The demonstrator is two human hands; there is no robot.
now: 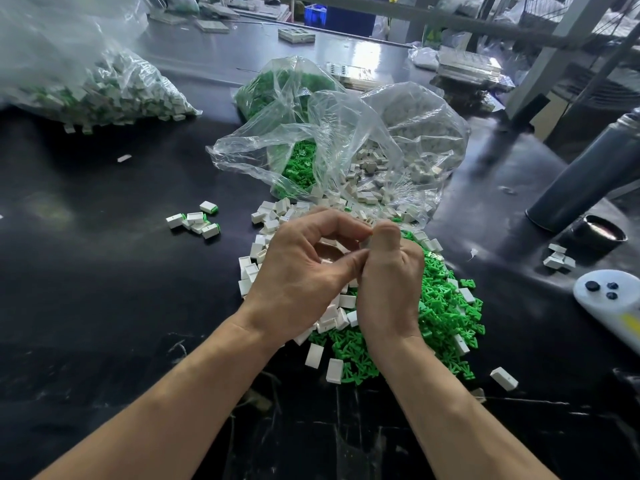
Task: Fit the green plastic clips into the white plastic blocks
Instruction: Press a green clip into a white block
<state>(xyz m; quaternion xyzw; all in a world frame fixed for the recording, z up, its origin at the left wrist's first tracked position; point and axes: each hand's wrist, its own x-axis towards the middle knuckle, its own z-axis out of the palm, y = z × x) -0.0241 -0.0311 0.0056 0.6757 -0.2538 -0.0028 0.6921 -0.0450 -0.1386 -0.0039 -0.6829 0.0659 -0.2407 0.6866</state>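
My left hand [301, 271] and my right hand [391, 282] meet above the middle of the black table, fingertips pinched together on a small white block [364, 244] that is mostly hidden between them. Under my hands lies a heap of loose green clips [446, 317] mixed with white blocks [332, 317]. Whether a clip sits in the held block cannot be seen. A few blocks with green clips fitted [197, 221] lie in a small group to the left.
An open clear bag [346, 147] behind my hands spills green clips and white blocks. A large bag of fitted blocks [104, 88] lies far left. A grey bottle [581, 174], a black cap [602, 233] and a white controller [609, 299] stand right.
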